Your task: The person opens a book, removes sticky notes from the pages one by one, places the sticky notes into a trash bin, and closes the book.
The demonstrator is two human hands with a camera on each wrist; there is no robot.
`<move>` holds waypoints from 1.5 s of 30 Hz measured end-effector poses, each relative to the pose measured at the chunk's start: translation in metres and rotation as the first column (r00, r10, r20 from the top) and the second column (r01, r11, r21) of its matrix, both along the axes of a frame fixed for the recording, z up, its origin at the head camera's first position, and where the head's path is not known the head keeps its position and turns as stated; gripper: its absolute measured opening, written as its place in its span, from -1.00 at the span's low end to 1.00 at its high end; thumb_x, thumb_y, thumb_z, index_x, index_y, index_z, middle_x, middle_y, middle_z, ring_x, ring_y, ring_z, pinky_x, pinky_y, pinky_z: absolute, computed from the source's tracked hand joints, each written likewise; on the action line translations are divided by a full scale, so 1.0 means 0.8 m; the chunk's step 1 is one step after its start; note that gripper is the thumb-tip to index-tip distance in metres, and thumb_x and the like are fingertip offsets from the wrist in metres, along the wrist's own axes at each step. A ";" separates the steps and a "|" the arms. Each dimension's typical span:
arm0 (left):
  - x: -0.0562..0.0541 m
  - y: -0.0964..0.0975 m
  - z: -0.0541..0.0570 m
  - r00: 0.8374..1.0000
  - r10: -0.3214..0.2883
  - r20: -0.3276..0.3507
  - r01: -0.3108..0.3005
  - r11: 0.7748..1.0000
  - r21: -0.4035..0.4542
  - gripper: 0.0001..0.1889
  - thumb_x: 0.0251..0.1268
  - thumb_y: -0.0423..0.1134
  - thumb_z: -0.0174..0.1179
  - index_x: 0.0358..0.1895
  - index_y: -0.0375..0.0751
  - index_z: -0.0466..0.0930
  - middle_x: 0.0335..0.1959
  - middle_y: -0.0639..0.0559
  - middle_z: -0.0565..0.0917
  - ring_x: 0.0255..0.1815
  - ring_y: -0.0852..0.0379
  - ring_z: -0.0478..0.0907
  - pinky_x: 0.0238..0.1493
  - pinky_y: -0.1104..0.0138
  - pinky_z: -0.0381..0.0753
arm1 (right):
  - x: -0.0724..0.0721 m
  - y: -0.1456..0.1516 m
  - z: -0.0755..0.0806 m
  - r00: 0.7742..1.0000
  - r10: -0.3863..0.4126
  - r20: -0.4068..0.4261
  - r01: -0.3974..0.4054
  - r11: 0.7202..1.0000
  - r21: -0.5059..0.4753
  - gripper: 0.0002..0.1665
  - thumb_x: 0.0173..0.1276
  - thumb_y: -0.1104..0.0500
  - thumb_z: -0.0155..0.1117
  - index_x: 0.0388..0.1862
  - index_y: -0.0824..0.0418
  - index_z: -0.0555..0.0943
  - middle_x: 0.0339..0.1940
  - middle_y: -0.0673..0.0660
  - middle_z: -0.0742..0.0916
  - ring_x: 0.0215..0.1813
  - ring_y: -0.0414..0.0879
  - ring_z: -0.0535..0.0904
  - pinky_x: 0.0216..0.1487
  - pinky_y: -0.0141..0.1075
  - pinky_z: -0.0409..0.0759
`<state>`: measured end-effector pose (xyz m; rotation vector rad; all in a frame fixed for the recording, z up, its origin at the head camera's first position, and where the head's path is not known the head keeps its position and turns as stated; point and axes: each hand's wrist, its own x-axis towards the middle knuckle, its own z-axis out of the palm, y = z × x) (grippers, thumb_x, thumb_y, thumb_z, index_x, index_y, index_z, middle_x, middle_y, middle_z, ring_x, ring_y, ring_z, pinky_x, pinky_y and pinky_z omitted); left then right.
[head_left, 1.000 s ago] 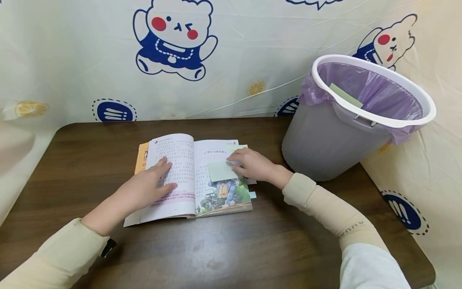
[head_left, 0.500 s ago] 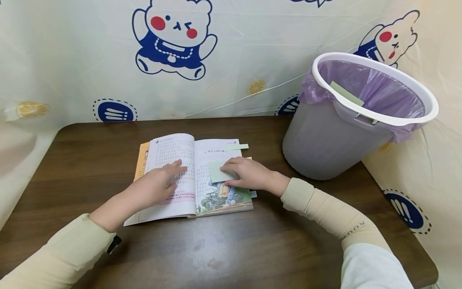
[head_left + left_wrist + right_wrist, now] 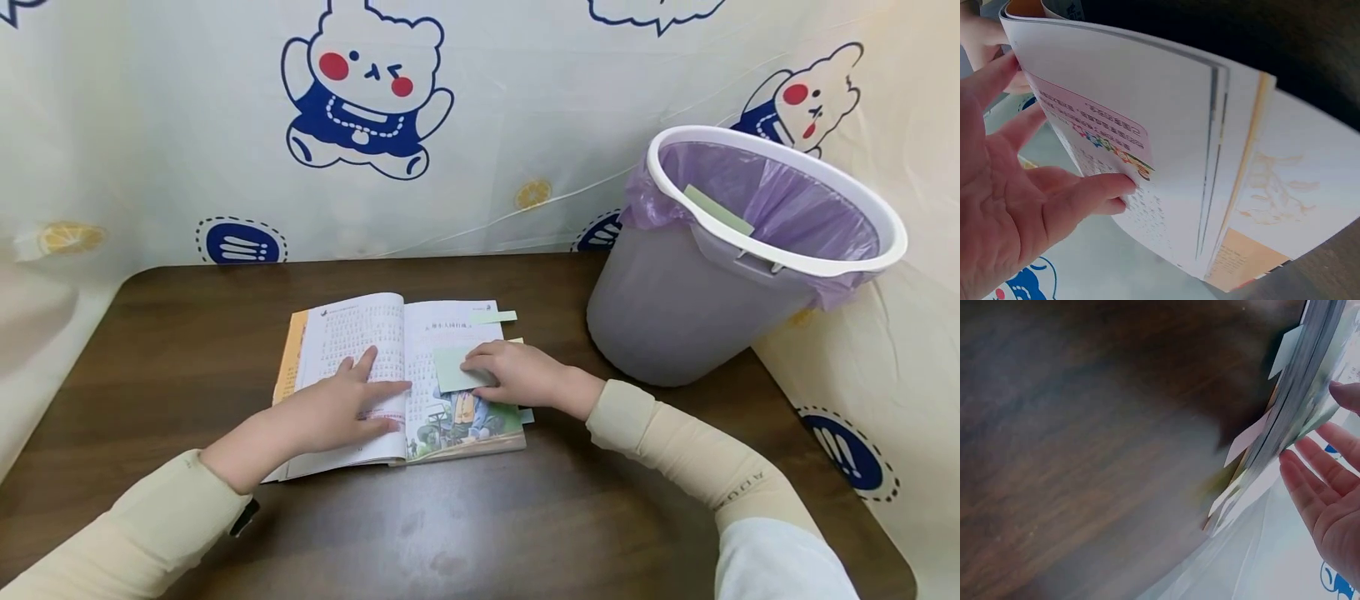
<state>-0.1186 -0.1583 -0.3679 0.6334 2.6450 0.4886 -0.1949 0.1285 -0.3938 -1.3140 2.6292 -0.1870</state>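
Observation:
An open book (image 3: 378, 321) lies on the table, a text page on the left and a picture page on the right. My left hand (image 3: 330, 412) rests spread on the left page, fingertips reaching the spine. In the left wrist view its thumb (image 3: 1107, 187) touches the page. A pale green sticky note (image 3: 450, 372) lies across the right page. My right hand (image 3: 521, 375) presses on the note's right side with extended fingers, hiding part of it. In the right wrist view its fingertips meet the page near the book's tabbed edge.
A green tab (image 3: 495, 317) and a blue tab (image 3: 527, 416) stick out of the book's right side. A grey bin (image 3: 660, 308) with a purple liner (image 3: 810, 212) stands at the back right, a green paper (image 3: 717, 210) inside. A patterned cloth (image 3: 510, 108) hangs behind the table (image 3: 465, 525).
My left hand has slid right toward the spine and spread its fingers. The right hand has moved down and left onto the sticky note, uncovering the green tab above.

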 end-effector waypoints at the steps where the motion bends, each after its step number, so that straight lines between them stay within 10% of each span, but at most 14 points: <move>1: 0.002 0.001 -0.001 1.000 0.003 0.007 -0.003 1.000 -0.002 -0.37 0.39 0.18 0.26 0.47 0.09 0.49 0.56 -0.55 0.05 0.43 -0.73 0.06 0.09 -0.41 0.45 | 0.001 0.000 -0.001 1.000 0.003 -0.001 -0.003 1.000 0.003 -0.49 0.46 0.01 0.39 0.30 0.20 0.65 0.26 0.13 0.67 0.31 -0.01 0.56 0.32 -0.16 0.51; 16: 0.002 0.022 0.000 1.000 0.001 -0.006 -0.002 0.996 -0.094 -0.30 0.28 0.26 0.33 0.43 0.06 0.53 0.58 -0.53 0.01 0.32 -0.86 0.09 -0.13 -0.45 0.52 | -0.002 0.006 0.000 0.996 0.059 -0.063 -0.063 0.995 -0.071 -0.65 0.44 0.11 0.39 0.12 0.24 0.74 0.07 0.12 0.76 0.10 -0.07 0.70 0.15 -0.21 0.63; 45: 0.001 0.034 0.000 0.996 0.002 -0.089 -0.018 0.984 -0.176 -0.29 0.20 0.31 0.38 0.35 0.00 0.61 0.51 -0.58 0.09 0.24 -0.84 0.21 -0.35 -0.33 0.63 | 0.000 0.015 0.008 0.986 -0.075 -0.149 0.045 0.980 -0.192 -0.91 0.41 0.23 0.41 -0.20 0.23 0.80 -0.31 0.07 0.78 -0.40 -0.21 0.56 -0.34 -0.39 0.58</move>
